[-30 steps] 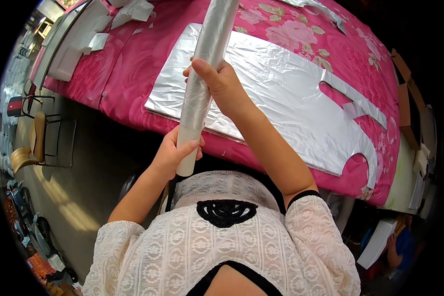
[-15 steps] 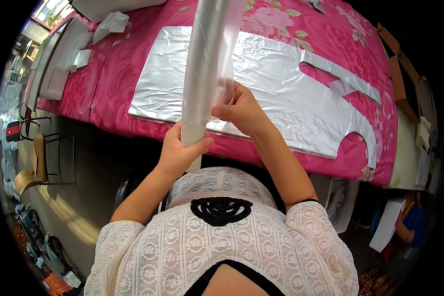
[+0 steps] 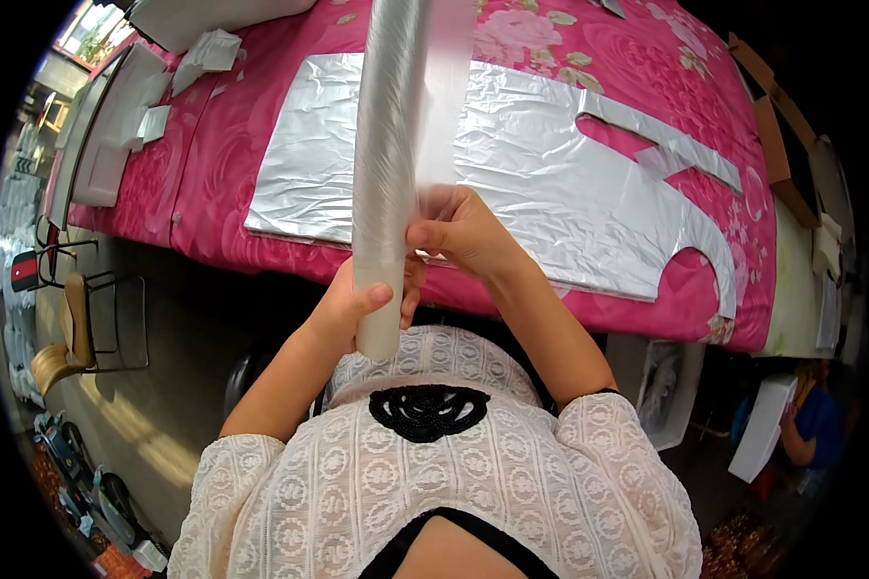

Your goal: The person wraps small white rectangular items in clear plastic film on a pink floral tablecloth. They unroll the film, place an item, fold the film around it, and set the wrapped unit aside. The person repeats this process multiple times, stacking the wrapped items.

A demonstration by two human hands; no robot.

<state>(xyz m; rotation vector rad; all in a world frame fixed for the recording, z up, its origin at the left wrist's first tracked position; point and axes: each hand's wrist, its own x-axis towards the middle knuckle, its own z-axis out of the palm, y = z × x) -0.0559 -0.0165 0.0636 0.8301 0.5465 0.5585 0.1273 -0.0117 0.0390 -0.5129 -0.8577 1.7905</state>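
Note:
A long roll of clear plastic film (image 3: 384, 145) stands upright in front of me, its top running past the upper edge of the view. My left hand (image 3: 346, 301) is wrapped round the pale bare core end at its bottom, thumb across the front. Beside the roll, my right hand (image 3: 468, 234) pinches the loose film sheet (image 3: 446, 116) that hangs off the roll's right side; its fingertips are partly behind the film. Behind both hands lies a flat stack of silvery plastic vest-style bags (image 3: 541, 188), handles toward the right.
The table wears a pink floral cloth (image 3: 227, 188). Crumpled white paper (image 3: 208, 58) lies at the far left, and a cardboard box (image 3: 787, 154) stands at the right. A chair (image 3: 77, 323) is on the floor at left. Below the table's right side sits a white bin (image 3: 671, 391).
The roll has come down and toward me, and its core end sits lower. My right hand has shifted slightly down, still pinching the film. More loose film shows at the roll's right.

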